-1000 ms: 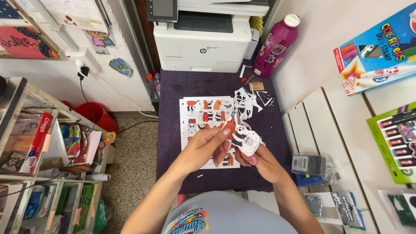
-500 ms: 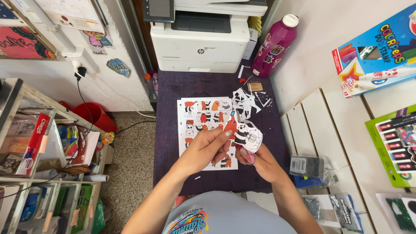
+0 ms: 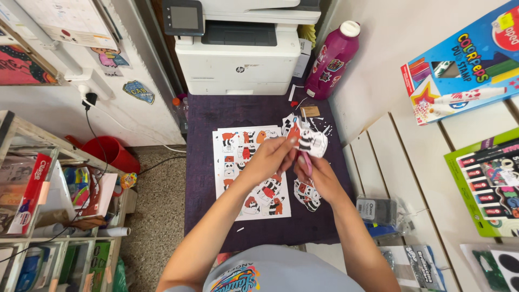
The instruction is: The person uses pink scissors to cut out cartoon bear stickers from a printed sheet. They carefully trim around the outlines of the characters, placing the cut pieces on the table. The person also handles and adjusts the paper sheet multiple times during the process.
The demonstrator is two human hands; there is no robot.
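Note:
My left hand [image 3: 268,158] pinches a small paper piece printed with cartoon bears [image 3: 312,140], holding it up over the dark purple table [image 3: 203,178]. My right hand [image 3: 319,176] grips pink-handled scissors [image 3: 305,160], whose blades are at the paper piece. Under both hands lies a white printed sheet of cartoon bears [image 3: 238,157]. Another cut bear piece [image 3: 308,193] rests on the table below my right hand. Small paper scraps [image 3: 324,127] lie beyond the held piece.
A white printer [image 3: 238,46] stands at the table's far end, with a magenta bottle [image 3: 332,59] to its right. A slatted white bench [image 3: 411,162] on the right carries boxed stamp markers [image 3: 465,65] and packets. Shelves [image 3: 48,216] and a red bucket [image 3: 111,151] stand at left.
Both hands have lifted the paper piece and scissors further from me, toward the printer. The paper piece has turned a little between my fingers.

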